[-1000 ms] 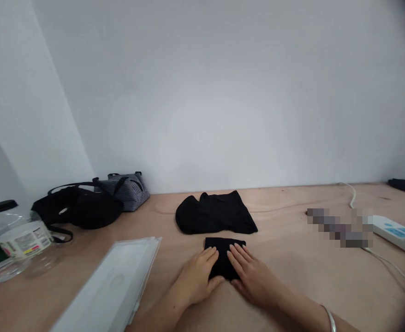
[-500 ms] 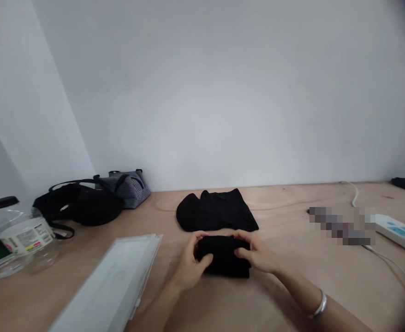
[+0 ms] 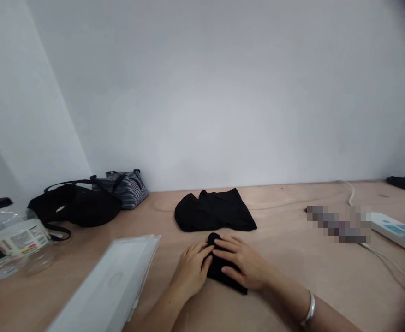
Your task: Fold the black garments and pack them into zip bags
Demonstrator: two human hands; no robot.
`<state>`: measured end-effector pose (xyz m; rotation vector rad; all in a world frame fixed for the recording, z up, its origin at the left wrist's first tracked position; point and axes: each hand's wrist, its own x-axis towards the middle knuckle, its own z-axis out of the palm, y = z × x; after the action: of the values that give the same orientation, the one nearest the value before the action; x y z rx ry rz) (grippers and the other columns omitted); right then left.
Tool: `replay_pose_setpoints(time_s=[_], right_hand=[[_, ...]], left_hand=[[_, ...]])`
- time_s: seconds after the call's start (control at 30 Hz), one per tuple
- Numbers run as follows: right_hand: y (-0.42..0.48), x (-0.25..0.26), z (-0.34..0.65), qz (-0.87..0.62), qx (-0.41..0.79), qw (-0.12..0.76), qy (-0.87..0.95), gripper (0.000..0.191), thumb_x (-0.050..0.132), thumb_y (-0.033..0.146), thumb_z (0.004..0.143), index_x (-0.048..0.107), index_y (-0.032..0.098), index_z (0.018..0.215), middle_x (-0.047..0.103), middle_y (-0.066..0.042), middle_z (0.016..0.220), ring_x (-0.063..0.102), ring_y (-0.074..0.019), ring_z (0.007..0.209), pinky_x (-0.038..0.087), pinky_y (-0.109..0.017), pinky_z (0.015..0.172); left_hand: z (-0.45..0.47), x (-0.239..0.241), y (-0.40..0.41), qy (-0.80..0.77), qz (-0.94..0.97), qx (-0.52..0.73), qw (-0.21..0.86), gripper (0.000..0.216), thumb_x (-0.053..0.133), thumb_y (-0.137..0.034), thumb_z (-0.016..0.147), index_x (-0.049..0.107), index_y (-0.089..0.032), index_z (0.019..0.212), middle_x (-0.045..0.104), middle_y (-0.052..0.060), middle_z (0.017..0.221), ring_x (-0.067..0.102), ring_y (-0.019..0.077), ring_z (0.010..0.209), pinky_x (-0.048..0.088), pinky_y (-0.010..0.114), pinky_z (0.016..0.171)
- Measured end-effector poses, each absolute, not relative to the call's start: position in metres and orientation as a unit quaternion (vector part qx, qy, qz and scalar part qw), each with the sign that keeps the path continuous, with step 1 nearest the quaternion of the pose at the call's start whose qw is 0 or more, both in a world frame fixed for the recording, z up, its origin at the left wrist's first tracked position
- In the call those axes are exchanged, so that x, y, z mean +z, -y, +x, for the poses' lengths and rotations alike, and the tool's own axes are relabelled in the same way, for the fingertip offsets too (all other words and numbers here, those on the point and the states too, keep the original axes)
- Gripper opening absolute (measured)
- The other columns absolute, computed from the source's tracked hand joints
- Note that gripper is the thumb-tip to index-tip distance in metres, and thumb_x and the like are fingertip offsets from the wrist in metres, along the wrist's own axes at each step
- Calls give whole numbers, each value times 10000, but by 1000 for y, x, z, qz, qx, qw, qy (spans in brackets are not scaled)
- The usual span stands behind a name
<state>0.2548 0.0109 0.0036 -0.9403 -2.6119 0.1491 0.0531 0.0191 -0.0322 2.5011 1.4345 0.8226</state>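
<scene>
While both hands press on it, the folded black cloth (image 3: pixel 219 272) lies on the table (image 3: pixel 292 263), just on the near side of a black garment (image 3: pixel 214 210).
Fingers of the left hand (image 3: pixel 190 269) bend against its left edge and those of the right hand (image 3: pixel 244 265) lie flat across it; neither grip closes around it. The bottle (image 3: pixel 12 237) label is too blurred to read. Bare table lies to the right.

folded cloth (image 3: pixel 223 272): black | bag (image 3: pixel 124 188): navy-white stripes | table (image 3: pixel 292 258): tan
</scene>
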Motion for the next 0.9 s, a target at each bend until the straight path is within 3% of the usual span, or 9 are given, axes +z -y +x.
replay_pose_setpoints(time_s=[0.17,0.33,0.43,0.53,0.7,0.8,0.9], right_hand=[[-7,-1,252,-422,20,136,896,435,310,442,873,466,236,1222,514,-95,1208,425,-258,1113,267,-437,906],[-4,10,259,-522,-40,133,842,614,266,618,809,646,146,907,601,-151,885,509,-284,876,309,-450,811],[-6,14,265,-498,-16,147,854,638,294,642,787,589,160,1082,572,-152,1018,484,-287,962,299,-448,852],[-7,10,268,-457,35,133,879,753,361,688,725,415,180,1278,472,-158,1228,395,-307,1127,201,-492,952],[-6,2,274,-441,95,96,887,1034,511,742,548,230,173,1364,301,-187,1369,221,-360,1254,9,-564,990],[-6,1,276,-435,115,81,890,1003,536,698,576,169,218,1376,234,-183,1398,163,-371,1273,-30,-610,959],[-5,2,274,-444,122,68,885,850,505,629,674,160,285,1370,206,-160,1413,133,-357,1284,0,-632,943]], left_hand=[[47,-15,-16,-506,816,279,11,329,400,-248,839,533,-250,1141,545,51,1129,486,214,1048,385,370,902],[-1,27,6,-605,767,201,-73,252,366,-295,835,597,-195,849,585,70,932,537,239,914,398,367,808],[-38,44,21,-694,707,114,-77,245,397,-389,792,540,-191,794,570,71,881,545,268,861,406,368,711],[-64,47,28,-738,672,64,-23,274,401,-461,762,499,-205,756,577,54,827,567,259,784,399,341,640],[-74,41,27,-748,662,52,4,268,355,-385,785,514,-214,654,596,63,778,579,272,746,376,342,591],[-69,44,24,-736,673,52,-52,278,333,-317,788,535,-203,635,579,72,790,572,274,764,373,344,604],[-57,58,22,-721,682,44,-117,283,335,-286,788,549,-192,629,557,70,804,558,257,771,369,327,614]])
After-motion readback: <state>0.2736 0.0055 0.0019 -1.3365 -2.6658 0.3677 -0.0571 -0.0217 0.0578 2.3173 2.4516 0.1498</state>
